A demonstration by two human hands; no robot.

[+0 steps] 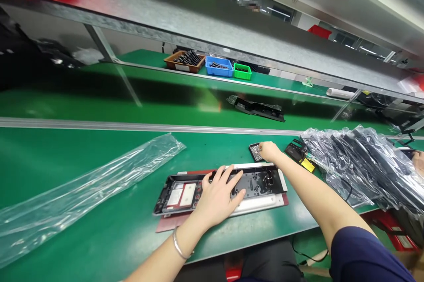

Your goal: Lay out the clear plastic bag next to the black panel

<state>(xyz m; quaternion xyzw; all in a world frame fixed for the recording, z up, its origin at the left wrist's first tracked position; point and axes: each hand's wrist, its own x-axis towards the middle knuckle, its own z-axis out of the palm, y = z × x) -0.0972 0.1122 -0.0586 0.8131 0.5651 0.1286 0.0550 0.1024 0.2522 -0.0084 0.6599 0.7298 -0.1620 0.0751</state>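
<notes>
My left hand (220, 196) lies with fingers spread across a long black plastic housing (255, 183), which rests in a metal-and-red fixture (280, 200) on the green bench. The housing's left end has a rectangular opening; its right part shows small posts and a thin wire. Beyond its far edge, my right hand (269, 151) reaches into a small black tray (254, 153) of tiny metal parts that look like screws. The fingertips of that hand are bent together over the tray, and whatever they pinch is hidden.
An empty clear plastic sleeve (99, 189) stretches along the left. Bagged black parts (357, 163) are piled right, beside a black device (297, 149) with a yellow label. Behind lies another black part (256, 109). Small bins (218, 66) stand under the metal shelf (198, 21). Another person's hand (418, 163) shows far right.
</notes>
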